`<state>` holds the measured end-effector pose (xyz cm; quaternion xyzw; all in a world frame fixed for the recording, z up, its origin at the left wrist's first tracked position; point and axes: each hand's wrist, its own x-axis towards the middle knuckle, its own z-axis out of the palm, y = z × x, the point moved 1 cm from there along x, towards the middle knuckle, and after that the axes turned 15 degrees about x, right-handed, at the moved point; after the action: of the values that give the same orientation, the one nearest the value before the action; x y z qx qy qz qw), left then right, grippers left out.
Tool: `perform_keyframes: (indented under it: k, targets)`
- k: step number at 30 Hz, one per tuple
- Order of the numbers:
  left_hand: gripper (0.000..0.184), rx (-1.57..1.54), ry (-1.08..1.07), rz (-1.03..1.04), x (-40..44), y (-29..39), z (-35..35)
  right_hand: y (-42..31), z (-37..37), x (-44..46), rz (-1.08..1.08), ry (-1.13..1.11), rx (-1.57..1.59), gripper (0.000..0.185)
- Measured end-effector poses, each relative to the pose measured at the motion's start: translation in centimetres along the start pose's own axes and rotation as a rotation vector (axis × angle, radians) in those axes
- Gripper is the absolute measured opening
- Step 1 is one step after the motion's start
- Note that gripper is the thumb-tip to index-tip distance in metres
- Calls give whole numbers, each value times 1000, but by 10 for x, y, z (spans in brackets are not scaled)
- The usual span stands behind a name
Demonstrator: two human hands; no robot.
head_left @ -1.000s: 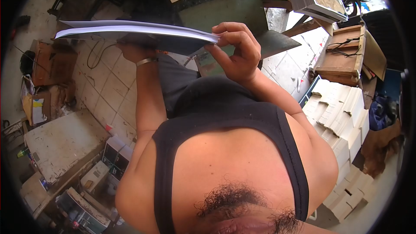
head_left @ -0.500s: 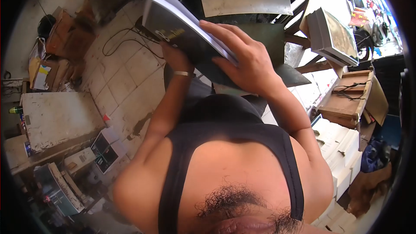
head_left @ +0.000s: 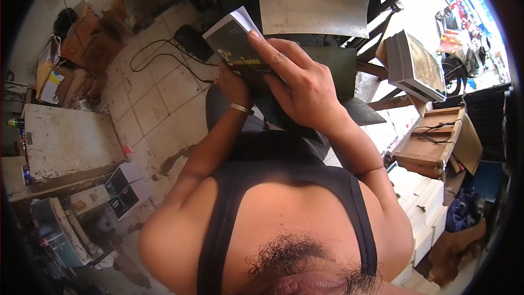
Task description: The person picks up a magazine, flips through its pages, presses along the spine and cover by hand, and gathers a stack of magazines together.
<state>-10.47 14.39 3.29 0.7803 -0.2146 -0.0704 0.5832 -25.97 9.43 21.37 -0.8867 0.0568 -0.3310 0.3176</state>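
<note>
Though held two-handed, could slip or crease: book point(head_left: 225, 34), tilted in front of torso point(head_left: 289, 147), with yellow lettering on dark cover point(head_left: 240, 46). Gripped along right side by right hand point(head_left: 303, 76), with thumb on cover and fingers bent toward page edge point(head_left: 246, 19). Held at lower left by left hand point(head_left: 233, 84), partly hidden behind book (can't tell how tightly closed). Likeliest fault, at a guess: bent cover near the right edge, from pressing too hard with the right fingertips. Also possible: splayed pages, from a loose pinch at that edge. Might drop to floor point(head_left: 180, 90) if let go too soon on the left. Might get scuffed by band point(head_left: 240, 108) on left wrist, close below book. Might knock pale stack point(head_left: 420, 186), near right arm point(head_left: 363, 136), by swinging wide on that side.
</note>
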Motion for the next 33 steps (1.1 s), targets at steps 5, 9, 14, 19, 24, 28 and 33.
perform_keyframes:
  k: [5, 9, 14, 19, 24, 28, 33]
  targets:
    - [49, 104, 27, 12, 5, -23, 10, -2, -2, 0, 21, -28, -39, 71]
    - [54, -137, 11, -83, 4, -16, 10, 0, -2, 0, 9, -18, -20, 72]
    - [57, -162, 31, -105, 2, -2, 7, 5, 0, 0, -68, 21, -43, 74]
    - [57, -109, 22, -79, 4, -12, 10, 3, -1, 0, -42, 4, -35, 74]
    - [56, -195, 1, -115, 5, -17, 12, 6, -1, 1, -75, 16, -39, 75]
    - [56, -167, 8, -99, 4, -17, 13, 6, -1, 0, -72, 8, -40, 76]
    - [57, -270, -3, -113, 5, -16, 13, 4, -1, -1, -43, -2, -36, 75]
